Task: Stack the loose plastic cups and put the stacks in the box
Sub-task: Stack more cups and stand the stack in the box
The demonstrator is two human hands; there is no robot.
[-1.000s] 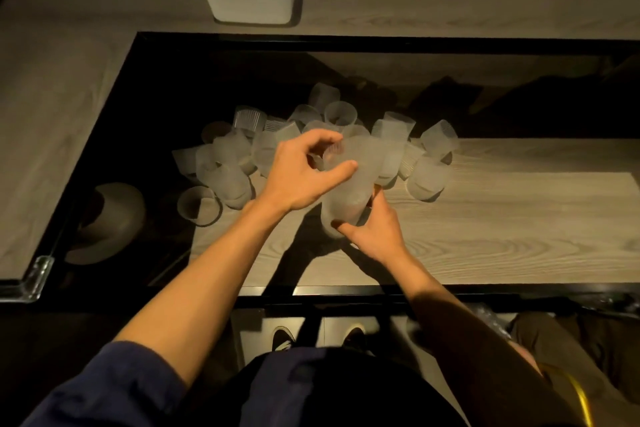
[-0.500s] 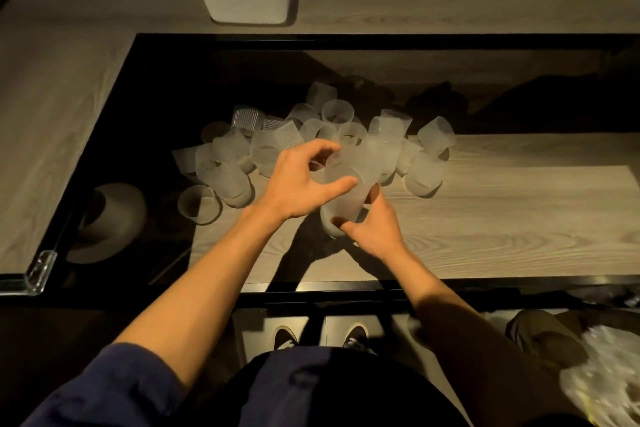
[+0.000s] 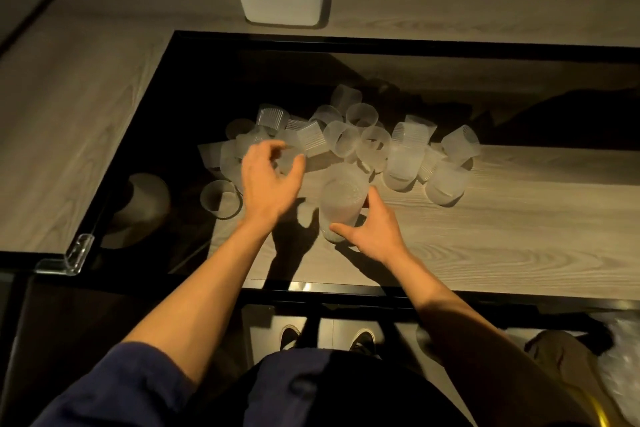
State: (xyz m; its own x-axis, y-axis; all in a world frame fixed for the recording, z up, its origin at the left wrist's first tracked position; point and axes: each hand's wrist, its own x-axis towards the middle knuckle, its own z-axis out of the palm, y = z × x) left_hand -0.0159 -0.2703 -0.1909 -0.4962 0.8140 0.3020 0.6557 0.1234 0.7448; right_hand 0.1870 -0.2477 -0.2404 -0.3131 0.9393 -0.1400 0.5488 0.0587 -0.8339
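A person's left hand [image 3: 268, 180], fingers loosely spread and empty, hovers over loose frosted plastic cups [image 3: 341, 142] on the glass-topped table [image 3: 519, 225], a white rectangular plastic box [image 3: 282, 0] well beyond. A stack of frosted cups [image 3: 343, 204] is gripped by the right hand [image 3: 374, 230].

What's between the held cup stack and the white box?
In the head view, the loose cups lie just beyond the stack; then bare black glass and wooden tabletop up to the box.

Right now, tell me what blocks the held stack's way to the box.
The loose cups lie between the stack in the right hand and the box; above them nothing visible blocks.
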